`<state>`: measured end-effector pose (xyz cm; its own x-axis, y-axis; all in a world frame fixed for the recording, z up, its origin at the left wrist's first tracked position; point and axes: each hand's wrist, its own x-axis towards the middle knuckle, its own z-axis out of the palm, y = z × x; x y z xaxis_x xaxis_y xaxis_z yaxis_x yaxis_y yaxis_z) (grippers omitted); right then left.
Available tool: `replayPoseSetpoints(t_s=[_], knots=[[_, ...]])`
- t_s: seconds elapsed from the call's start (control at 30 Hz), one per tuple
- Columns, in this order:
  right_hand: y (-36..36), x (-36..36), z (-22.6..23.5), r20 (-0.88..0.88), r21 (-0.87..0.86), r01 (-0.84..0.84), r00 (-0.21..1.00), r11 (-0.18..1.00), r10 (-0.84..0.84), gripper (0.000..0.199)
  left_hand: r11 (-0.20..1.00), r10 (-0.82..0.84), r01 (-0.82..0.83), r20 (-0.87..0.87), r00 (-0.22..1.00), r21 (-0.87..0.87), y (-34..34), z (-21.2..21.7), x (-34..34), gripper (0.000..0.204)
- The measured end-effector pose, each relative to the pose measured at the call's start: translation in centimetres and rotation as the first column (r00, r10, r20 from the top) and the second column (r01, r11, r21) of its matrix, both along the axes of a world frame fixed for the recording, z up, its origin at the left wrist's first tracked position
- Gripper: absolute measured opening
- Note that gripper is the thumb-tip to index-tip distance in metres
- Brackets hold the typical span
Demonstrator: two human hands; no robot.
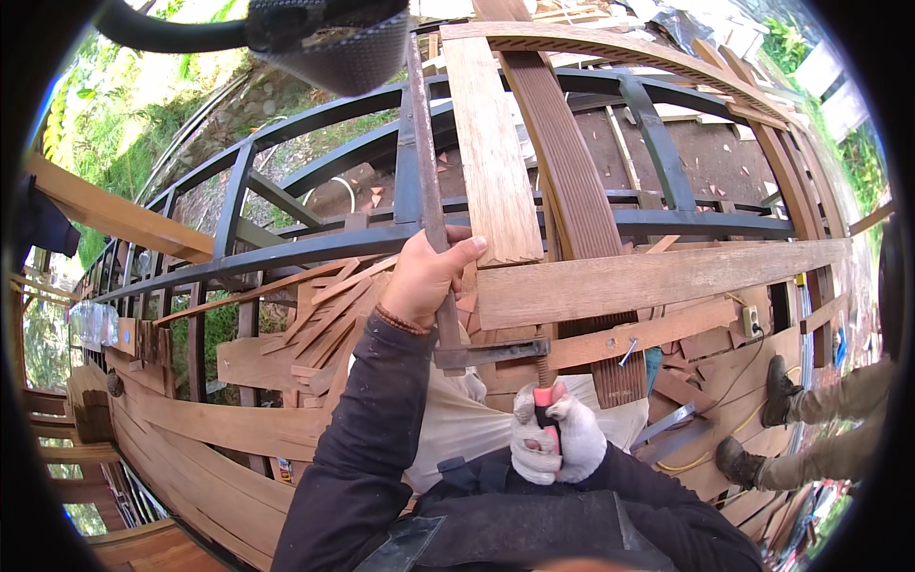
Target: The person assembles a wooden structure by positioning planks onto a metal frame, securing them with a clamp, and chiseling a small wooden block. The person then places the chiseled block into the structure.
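A long bar clamp runs between my hands: its rusty bar (426,153) points away from me, and its dark sliding arm (491,354) reaches right to the screw. My bare left hand (424,276), with a beaded bracelet at the wrist, is closed around the bar, thumb near the end of a pale plank (491,143). My right hand (562,439), in a white glove, grips the clamp's red and black handle (544,405). Just beyond the screw lies a crosswise board (658,281). The clamp's far end is hidden behind a dark object at the top.
A dark metal frame (324,243) spans the middle. Grooved brown decking (567,162) crosses it. Wood offcuts (329,315) lie piled at left. At right, another person's boots (739,464) stand near a cable and power outlet (751,319). A bolt (628,353) sticks out of a board.
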<state>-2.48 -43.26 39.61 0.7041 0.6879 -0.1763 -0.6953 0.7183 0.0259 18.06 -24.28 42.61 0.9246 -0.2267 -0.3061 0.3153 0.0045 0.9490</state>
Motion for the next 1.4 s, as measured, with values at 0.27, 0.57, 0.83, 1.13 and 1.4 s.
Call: replayPoseSetpoints(t_s=[0.27, 0.57, 0.83, 1.13, 1.4], knots=[[0.3, -0.6, 2.6, 0.118, -0.736, 0.055, 0.992, 0.675, 0.049, 0.028, 1.000, 0.013, -0.013, -0.016, 1.000, 0.022, 0.5, 0.2, -0.6, 0.034], [0.0, -0.7, 2.7, -0.024, -0.479, 0.054, 0.997, 0.876, -0.075, 0.036, 0.808, -0.053, -0.152, -0.329, 0.943, -0.569, 1.7, -3.5, 2.5, 0.063], [0.4, -0.7, 3.5, 0.085, -0.698, 0.082, 0.996, 0.711, -0.031, 0.029, 0.312, -0.193, 0.039, -0.023, 0.981, -0.949, -6.4, -6.2, 6.1, 0.092], [0.4, -0.5, 4.0, 0.027, -0.702, 0.056, 0.998, 0.710, -0.053, 0.030, 0.202, -0.294, 0.133, 0.069, 0.953, -0.970, -7.1, -7.4, 8.6, 0.087], [0.9, -0.1, 5.3, 0.066, -0.839, 0.060, 0.998, 0.541, -0.008, 0.029, 0.228, -0.297, 0.195, 0.122, 0.947, -0.954, -6.3, -8.0, 8.9, 0.086]])
